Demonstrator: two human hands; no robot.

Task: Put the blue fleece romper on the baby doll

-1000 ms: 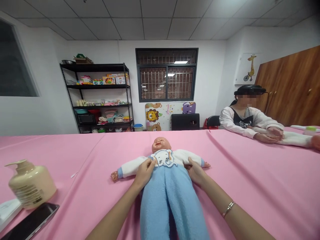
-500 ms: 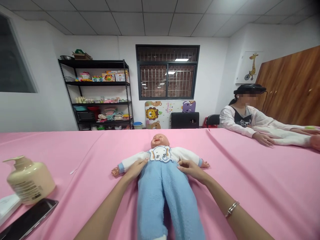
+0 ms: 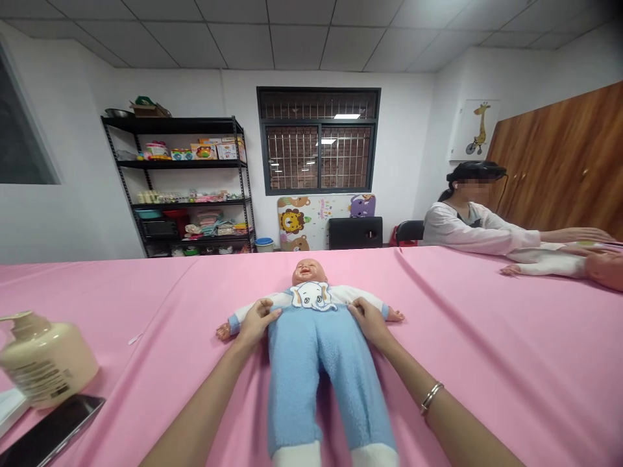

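A baby doll (image 3: 310, 272) lies on its back on the pink cloth, head away from me, arms spread. It wears a white top with an elephant face (image 3: 314, 296) on the chest and fluffy light blue trousers (image 3: 318, 350). At the left side of the waist, my left hand (image 3: 259, 319) pinches the edge of the blue trousers. My right hand (image 3: 366, 318) has its fingers closed on the same waistband at the right side, below the doll's arm. The white trouser cuffs (image 3: 298, 454) show near the bottom edge.
A pump bottle (image 3: 46, 360) and a dark phone (image 3: 53, 431) are on the pink table (image 3: 467, 363). At the far right a person (image 3: 479, 220) wearing a headset leans over another doll (image 3: 567, 263). A black shelf (image 3: 182, 163) stands behind.
Both my hands have moved slightly up the doll, with the blue waistband higher and the white cuffs now showing. At the right, the other person has leaned and reached farther right.
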